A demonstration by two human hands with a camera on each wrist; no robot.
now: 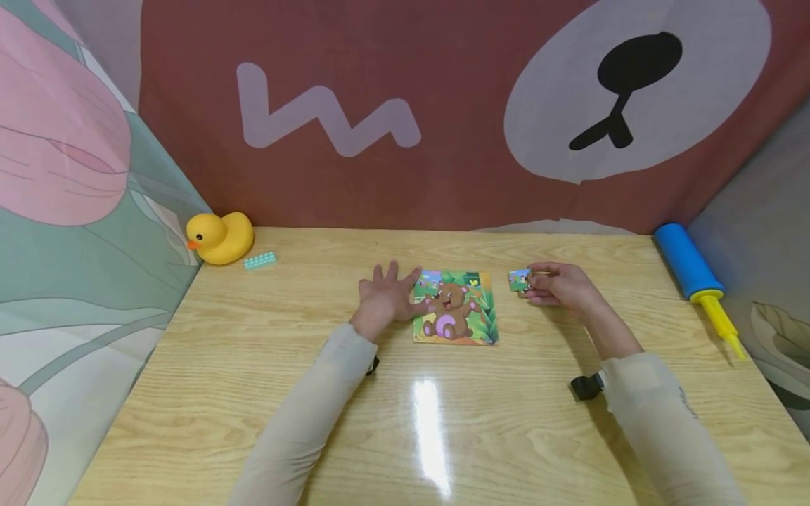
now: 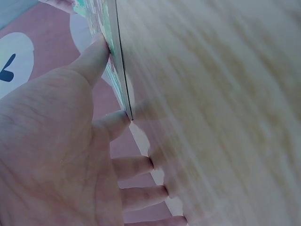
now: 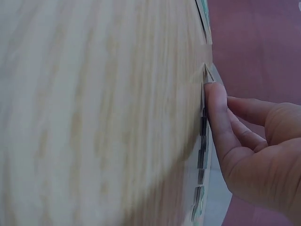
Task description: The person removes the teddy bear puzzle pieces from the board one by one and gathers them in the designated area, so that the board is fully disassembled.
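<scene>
A square jigsaw puzzle with a brown bear on a green background lies flat on the table. My left hand is spread at its left side, with the thumb on the puzzle's edge; in the left wrist view the fingers reach straight to the tabletop. To the right of the puzzle, my right hand pinches a small puzzle piece with a blue and green picture, low over the table. The right wrist view shows the thumb at thin, dark-edged pieces, seen edge-on.
A yellow rubber duck and a mint toy brick are at the back left. Along the right edge lies a blue and yellow pump. A brown printed cloth hangs behind the wooden table.
</scene>
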